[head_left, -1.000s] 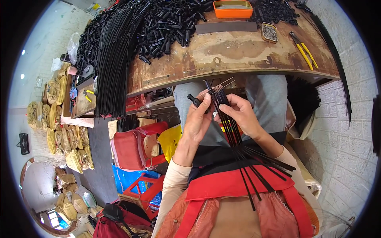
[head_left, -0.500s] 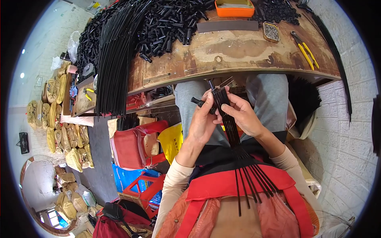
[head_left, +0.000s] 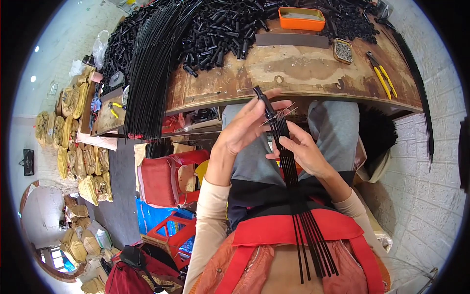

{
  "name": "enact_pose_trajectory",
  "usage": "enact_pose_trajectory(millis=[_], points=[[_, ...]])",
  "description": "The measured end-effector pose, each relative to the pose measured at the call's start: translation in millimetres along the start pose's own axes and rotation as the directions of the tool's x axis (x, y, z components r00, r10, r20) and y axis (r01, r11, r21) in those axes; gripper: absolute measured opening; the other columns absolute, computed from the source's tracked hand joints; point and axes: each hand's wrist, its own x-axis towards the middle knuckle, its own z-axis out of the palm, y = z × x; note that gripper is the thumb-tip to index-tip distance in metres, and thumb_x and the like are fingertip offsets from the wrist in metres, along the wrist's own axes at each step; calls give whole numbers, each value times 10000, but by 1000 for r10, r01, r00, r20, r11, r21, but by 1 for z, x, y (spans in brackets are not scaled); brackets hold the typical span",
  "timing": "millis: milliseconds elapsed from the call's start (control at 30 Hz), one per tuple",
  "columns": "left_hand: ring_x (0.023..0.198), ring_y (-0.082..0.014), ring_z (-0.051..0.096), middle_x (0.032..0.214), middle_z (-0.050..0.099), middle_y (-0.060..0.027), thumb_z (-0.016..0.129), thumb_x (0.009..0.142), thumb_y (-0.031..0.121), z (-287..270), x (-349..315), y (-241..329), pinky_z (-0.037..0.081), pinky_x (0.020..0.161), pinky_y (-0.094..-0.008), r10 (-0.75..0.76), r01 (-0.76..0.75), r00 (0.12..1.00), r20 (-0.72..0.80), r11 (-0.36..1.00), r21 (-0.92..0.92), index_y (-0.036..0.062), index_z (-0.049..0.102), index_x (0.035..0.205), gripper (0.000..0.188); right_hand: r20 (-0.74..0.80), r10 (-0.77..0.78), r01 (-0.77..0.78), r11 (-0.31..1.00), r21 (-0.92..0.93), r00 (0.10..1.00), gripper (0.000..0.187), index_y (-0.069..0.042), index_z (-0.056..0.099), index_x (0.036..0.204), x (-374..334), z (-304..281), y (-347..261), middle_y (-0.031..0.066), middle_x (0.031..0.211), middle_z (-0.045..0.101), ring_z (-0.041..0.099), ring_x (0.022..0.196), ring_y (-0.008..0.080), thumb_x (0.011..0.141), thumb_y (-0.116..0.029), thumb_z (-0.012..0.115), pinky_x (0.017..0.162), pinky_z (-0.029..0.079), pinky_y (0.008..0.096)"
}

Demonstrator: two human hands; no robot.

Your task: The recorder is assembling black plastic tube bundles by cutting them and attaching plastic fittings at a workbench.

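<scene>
My left hand (head_left: 239, 131) holds a black tubular plastic part (head_left: 264, 101) with a flared end, between thumb and fingers. Its lower end meets the top of a bundle of thin black rods (head_left: 289, 169), which look like umbrella ribs. My right hand (head_left: 304, 149) is closed round that bundle, thumb across its front. Fine metal wires stick out sideways at the rods' upper ends. Below my hands, the rods fan out over my red and black apron (head_left: 274, 228). Whether the part is joined to the rods cannot be made out.
On the wooden table (head_left: 298, 73) lie a heap of similar black tubular parts (head_left: 215, 36), a long bundle of black rods (head_left: 147, 73), an orange box (head_left: 301, 19), a tin of small metal pieces (head_left: 343, 51) and yellow-handled pliers (head_left: 382, 76). A red stool (head_left: 164, 181) stands left.
My left hand has risen and brought the tubular part from beside the bundle to its top end, now upright. The right hand keeps its grip on the rods. The view has shifted slightly.
</scene>
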Motion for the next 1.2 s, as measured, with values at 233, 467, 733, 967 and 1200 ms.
enact_pose_trajectory(millis=[233, 467, 733, 967, 1200], points=[[887, -117, 644, 975, 689, -63, 746, 837, 90, -3, 6, -8, 503, 831, -259, 385, -228, 859, -338, 878, 421, 17, 634, 1085, 281, -24, 12, -12, 1000, 11, 1000, 340, -26, 436, 1319, 1, 1, -1, 53, 923, 541, 570, 824, 142, 996, -111, 500, 891, 539, 453], [804, -74, 634, 912, 698, -29, 764, 820, 80, -3, 5, -10, 513, 725, -224, 365, -175, 853, -373, 873, 455, 11, 654, 1094, 303, -29, 4, -4, 1000, -1, 1000, 351, -30, 433, 1331, 1, 1, -1, 41, 931, 534, 566, 819, 137, 994, -99, 499, 890, 540, 457], [891, -114, 666, 1003, 710, -73, 715, 868, 123, -11, 1, -4, 531, 758, -243, 251, -78, 904, -347, 893, 442, 25, 632, 1190, 347, -6, 5, -5, 1000, 7, 1000, 346, -37, 434, 1330, 2, -2, 0, 34, 948, 528, 565, 816, 136, 996, -102, 498, 889, 540, 460], [906, -123, 669, 1027, 710, -89, 711, 870, 119, -14, -1, -3, 531, 769, -236, 179, -60, 941, -286, 924, 378, 27, 624, 1212, 365, 2, 14, -14, 999, 32, 1000, 326, -43, 438, 1311, 0, -1, -2, 35, 940, 533, 566, 823, 138, 999, -112, 499, 893, 537, 462], [902, -112, 666, 1018, 714, -98, 725, 849, 66, 1, -4, -14, 526, 798, -243, 408, -197, 851, -331, 832, 518, -31, 612, 1201, 381, -18, -2, 2, 1000, 6, 1000, 312, -37, 449, 1297, 1, 1, -4, 42, 938, 539, 569, 831, 138, 1002, -125, 499, 890, 539, 445]])
